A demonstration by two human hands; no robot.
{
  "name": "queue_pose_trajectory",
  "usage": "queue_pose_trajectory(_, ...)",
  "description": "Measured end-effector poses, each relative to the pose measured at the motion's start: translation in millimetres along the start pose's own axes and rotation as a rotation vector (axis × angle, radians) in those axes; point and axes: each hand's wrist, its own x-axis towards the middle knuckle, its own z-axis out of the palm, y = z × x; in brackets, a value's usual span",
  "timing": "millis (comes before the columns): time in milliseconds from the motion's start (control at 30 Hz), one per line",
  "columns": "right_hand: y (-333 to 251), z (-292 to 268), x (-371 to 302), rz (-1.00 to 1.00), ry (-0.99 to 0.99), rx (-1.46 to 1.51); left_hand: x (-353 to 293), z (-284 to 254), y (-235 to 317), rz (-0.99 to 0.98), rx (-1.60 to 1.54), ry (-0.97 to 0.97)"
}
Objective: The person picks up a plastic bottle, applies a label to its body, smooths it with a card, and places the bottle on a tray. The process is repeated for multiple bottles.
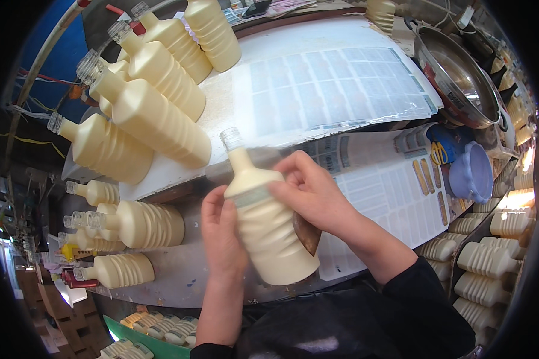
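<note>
A cream-coated glass bottle (pixel 272 236) with a ribbed body and a clear threaded neck leans to the left in front of me. My left hand (pixel 223 230) grips its left side, the thumb lying by a pale greenish label (pixel 254 196) across the upper body. On the opposite side, my right hand (pixel 305 188) has its thumb at the label's right end and its fingers curled at the bottle's shoulder. Below that hand, a brown pointed flat piece (pixel 307 234) shows beside the bottle; what it is I cannot tell.
Several cream bottles (pixel 156 119) stand at the upper left, others (pixel 150 224) below them. Label sheets (pixel 341 90) cover the white board; more sheets (pixel 371 197) lie beneath its edge. A metal pan (pixel 455 72), purple basin (pixel 472 173) and yellow-handled scissors (pixel 439 154) are at right.
</note>
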Motion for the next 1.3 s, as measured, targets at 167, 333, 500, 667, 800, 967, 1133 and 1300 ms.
queue_pose_trajectory(167,3.2,0.9,-0.4,-0.003,0.007,0.026,-1.6,3.2,0.7,0.007,-0.018,-0.004)
queue_pose_trajectory(333,0.5,0.3,-1.3,0.000,0.019,0.007,-0.8,2.8,-0.5,0.015,-0.016,-0.004)
queue_pose_trajectory(500,2.0,1.8,-0.5,-0.004,0.026,0.019,-1.1,4.3,0.3,0.011,-0.011,0.002)
queue_pose_trajectory(667,5.5,1.1,0.9,-0.010,-0.007,0.118,-1.0,4.3,-0.2,0.015,-0.009,0.007)
queue_pose_trajectory(800,2.1,-9.4,1.0,0.034,-0.093,0.290,-0.4,2.3,-1.5,0.026,0.003,0.013)
queue_pose_trajectory(967,6.5,-3.5,-0.7,-0.006,-0.065,0.122,-2.0,5.0,-0.5,0.037,0.002,0.023)
queue_pose_trajectory(1133,7.0,-4.6,-1.0,-0.015,-0.060,0.115,-1.7,5.6,-1.8,0.039,0.000,-0.001)
queue_pose_trajectory(1300,11.4,-33.8,7.1,-0.013,-0.013,0.376,-1.6,3.7,-2.0,0.052,0.033,0.023)
